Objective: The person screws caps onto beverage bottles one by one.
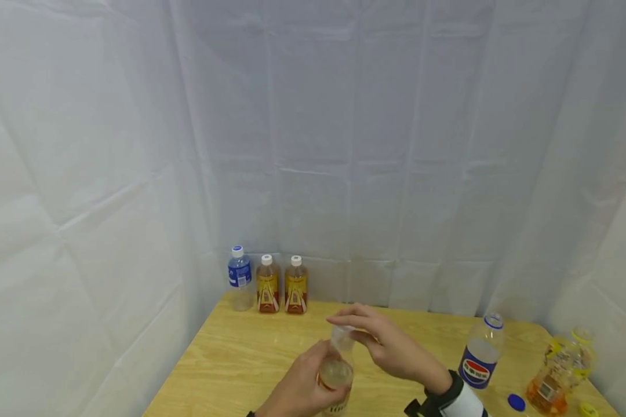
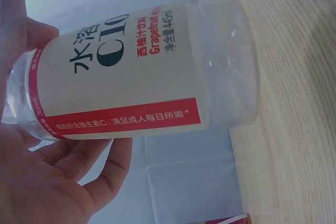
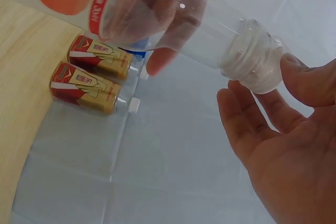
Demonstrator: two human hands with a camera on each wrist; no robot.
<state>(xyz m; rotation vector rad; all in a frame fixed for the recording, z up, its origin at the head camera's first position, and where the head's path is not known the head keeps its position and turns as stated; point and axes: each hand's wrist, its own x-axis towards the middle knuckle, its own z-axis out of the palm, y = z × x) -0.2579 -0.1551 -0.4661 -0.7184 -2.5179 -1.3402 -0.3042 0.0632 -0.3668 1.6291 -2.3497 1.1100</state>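
Observation:
My left hand (image 1: 304,383) grips a clear plastic drink bottle (image 1: 337,373) around its body, fingers and thumb on opposite sides. The bottle's white label (image 2: 126,77) reads Grapefruit and has a red stripe, seen in the left wrist view. Above it, my right hand (image 1: 393,350) is at the bottle's mouth. In the right wrist view, its thumb and fingertips pinch the clear ribbed cap (image 3: 269,72), which sits at the top of the neck.
Back left stand a blue-labelled bottle (image 1: 240,272) and two yellow-and-red bottles (image 1: 268,289) (image 1: 295,289) with white caps. To the right are an uncapped Pepsi bottle (image 1: 479,362), a blue cap (image 1: 516,402), an orange-tinted bottle (image 1: 553,382) and a yellow cap (image 1: 588,409). White sheeting (image 1: 313,145) surrounds the table (image 1: 229,359).

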